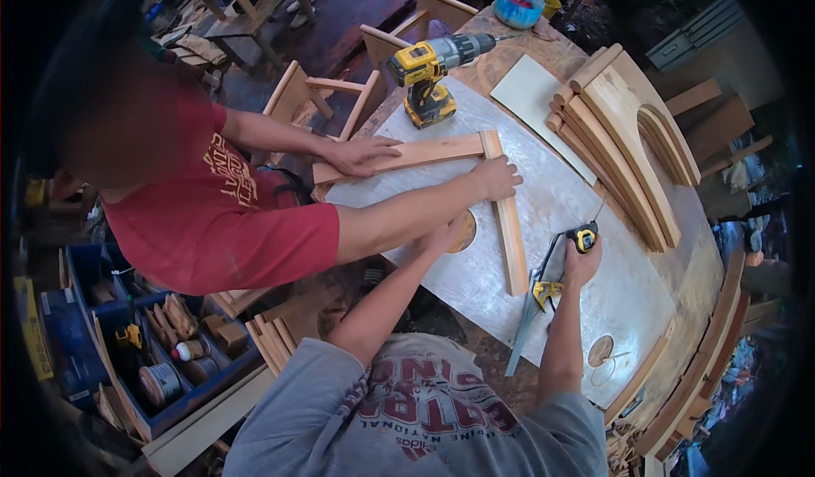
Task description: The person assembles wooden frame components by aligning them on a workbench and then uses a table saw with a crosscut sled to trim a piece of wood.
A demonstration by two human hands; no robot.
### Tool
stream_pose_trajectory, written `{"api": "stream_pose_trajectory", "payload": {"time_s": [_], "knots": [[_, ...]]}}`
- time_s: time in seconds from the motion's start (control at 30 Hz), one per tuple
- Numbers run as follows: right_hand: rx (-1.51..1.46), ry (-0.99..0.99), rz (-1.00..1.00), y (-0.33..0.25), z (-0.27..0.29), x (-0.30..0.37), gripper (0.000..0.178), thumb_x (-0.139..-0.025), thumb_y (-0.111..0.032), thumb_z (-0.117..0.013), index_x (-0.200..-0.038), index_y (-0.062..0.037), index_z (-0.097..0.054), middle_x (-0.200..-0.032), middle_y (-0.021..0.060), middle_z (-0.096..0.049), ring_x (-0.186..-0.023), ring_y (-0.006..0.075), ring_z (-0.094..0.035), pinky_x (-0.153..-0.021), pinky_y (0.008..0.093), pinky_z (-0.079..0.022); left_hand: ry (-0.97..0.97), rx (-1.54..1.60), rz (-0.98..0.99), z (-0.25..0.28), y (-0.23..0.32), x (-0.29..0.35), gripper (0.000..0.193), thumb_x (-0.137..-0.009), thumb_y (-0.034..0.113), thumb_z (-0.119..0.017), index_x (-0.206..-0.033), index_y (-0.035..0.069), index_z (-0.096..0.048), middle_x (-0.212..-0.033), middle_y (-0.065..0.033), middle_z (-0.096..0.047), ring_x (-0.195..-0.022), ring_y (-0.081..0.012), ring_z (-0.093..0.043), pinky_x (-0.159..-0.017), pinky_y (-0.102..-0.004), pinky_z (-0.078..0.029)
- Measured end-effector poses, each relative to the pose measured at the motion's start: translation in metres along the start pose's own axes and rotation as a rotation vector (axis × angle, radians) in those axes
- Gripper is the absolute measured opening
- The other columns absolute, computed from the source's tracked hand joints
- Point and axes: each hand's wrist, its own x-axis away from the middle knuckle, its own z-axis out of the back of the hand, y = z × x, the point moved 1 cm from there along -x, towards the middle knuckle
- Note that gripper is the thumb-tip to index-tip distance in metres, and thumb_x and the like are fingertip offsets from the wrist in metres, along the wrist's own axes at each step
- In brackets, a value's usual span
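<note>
My right hand (582, 265) is closed around a black-and-yellow tape measure (583, 238), at the right of the metal-topped table (611, 286). Beside it lies a metal ruler (521, 334) with a yellow-and-black head (546, 291). My left hand (441, 238) is over the tabletop by a round wooden patch (463, 232), its fingers partly hidden by a co-worker's forearm (407, 214). The co-worker's hands rest on two wooden pieces meeting in an L, a long board (433, 152) and a narrower strip (509, 235).
A yellow-and-black cordless drill (430, 78) stands at the table's far side. Curved wooden parts (611, 137) are stacked at the right, beside a pale flat panel (531, 103). A blue bowl (519, 6) sits at the far edge. A blue toolbox (161, 350) stands at the lower left.
</note>
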Motion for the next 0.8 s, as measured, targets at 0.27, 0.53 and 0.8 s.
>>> {"api": "stream_pose_trajectory", "payload": {"time_s": [0.27, 0.53, 0.8], "knots": [[-0.537, -0.670, 0.170, -0.088, -0.044, 0.055, 0.089, -0.073, -0.023, -0.082, -0.151, 0.0017, -0.048, -0.143, 0.0261, -0.057, -0.128, 0.0412, -0.056, -0.112, 0.0458, -0.042, 0.155, -0.187, -0.126, -0.028, -0.010, -0.043, 0.036, -0.088, 0.040, -0.068, -0.115, 0.016, -0.061, -0.111, -0.0082, -0.059, -0.105, -0.0295, -0.057, -0.088, -0.0460, -0.045], [-0.375, -0.606, 0.390, -0.129, -0.055, 0.062, 0.089, -0.066, -0.030, -0.085, -0.142, 0.0024, -0.054, -0.129, 0.0228, -0.059, -0.119, 0.0404, -0.057, -0.107, 0.0455, -0.045, 0.289, -0.260, -0.138, -0.011, 0.010, -0.052, 0.030, -0.086, 0.037, -0.069, -0.107, 0.018, -0.061, -0.107, -0.0040, -0.057, -0.103, -0.0259, -0.056, -0.086, -0.0471, -0.046], [-0.415, -0.706, 0.320, -0.133, -0.049, 0.059, 0.084, -0.067, -0.022, -0.077, -0.144, 0.0019, -0.053, -0.125, 0.0196, -0.059, -0.116, 0.0371, -0.060, -0.102, 0.0426, -0.050, 0.405, -0.236, -0.226, -0.018, 0.007, -0.047, 0.035, -0.086, 0.036, -0.070, -0.114, 0.017, -0.062, -0.123, -0.0038, -0.060, -0.114, -0.0261, -0.057, -0.096, -0.0486, -0.044]]}}
